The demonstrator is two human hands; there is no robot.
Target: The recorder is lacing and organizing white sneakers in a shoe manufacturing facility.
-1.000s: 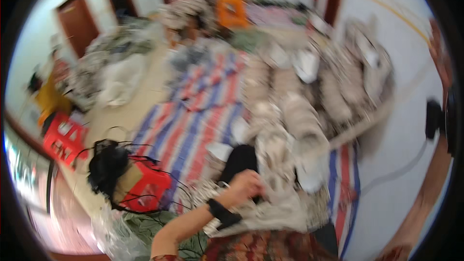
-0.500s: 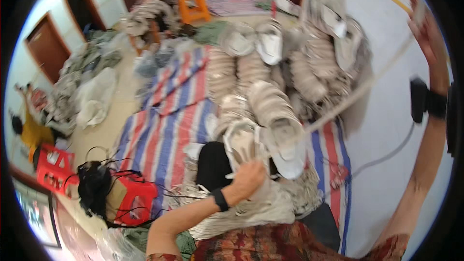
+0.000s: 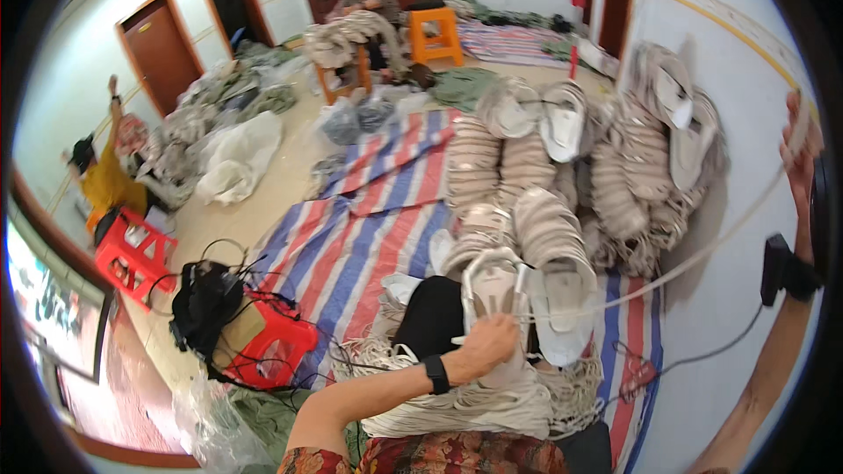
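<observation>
My left hand is closed at the near end of a beige shoe upper with a pale opening, in front of my lap. From beside its fingers a long off-white cord sags across to the right and rises to my right hand. Raised at the far right near the wall, that hand has its fingers closed round the cord. A second upper with a white insole tops the nested row beside the first. A heap of off-white cords lies over my lap.
Several stacks of beige uppers stand ahead on a striped sheet. A red stool with a black bag is at left. Two people sit farther off, one by an orange stool. A cable hangs from my right wrist.
The whole view has shifted, so the room appears lower and farther right. My right hand sits lower in the picture, and the cord, straight before, now sags. My left hand stays at the upper.
</observation>
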